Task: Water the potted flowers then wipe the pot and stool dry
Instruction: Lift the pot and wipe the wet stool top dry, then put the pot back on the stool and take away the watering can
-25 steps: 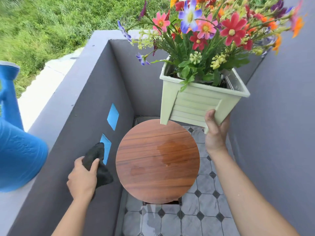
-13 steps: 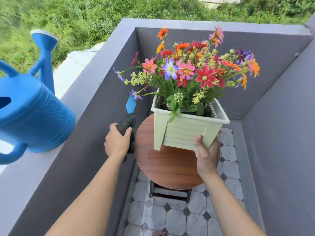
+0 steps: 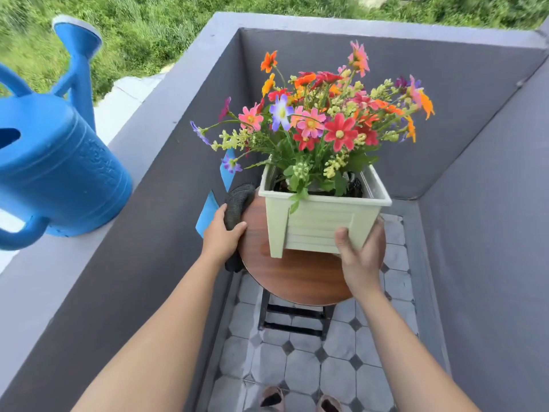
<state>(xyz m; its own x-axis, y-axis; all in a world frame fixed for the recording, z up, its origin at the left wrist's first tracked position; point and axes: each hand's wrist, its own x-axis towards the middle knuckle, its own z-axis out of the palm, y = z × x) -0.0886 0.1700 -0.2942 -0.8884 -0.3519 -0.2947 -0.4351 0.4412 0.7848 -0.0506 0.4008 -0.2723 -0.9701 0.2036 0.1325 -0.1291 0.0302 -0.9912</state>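
Observation:
A pale green square pot (image 3: 315, 221) full of bright flowers (image 3: 320, 120) sits over the round wooden stool (image 3: 297, 278). My right hand (image 3: 361, 257) grips the pot's near right corner, thumb on its front face. Whether the pot's base rests flat on the stool I cannot tell. My left hand (image 3: 221, 236) is closed on a dark grey cloth (image 3: 237, 200) at the stool's left rim, just left of the pot.
A blue watering can (image 3: 56, 162) stands on top of the grey ledge (image 3: 142, 135) at left. Grey walls close in on three sides of the narrow tiled floor (image 3: 297, 367). My shoes (image 3: 297, 401) show at the bottom edge. Grass lies beyond the wall.
The pot has come down from above the stool's far edge toward its top. My left hand brought the cloth up from beside the wall to the stool's left rim.

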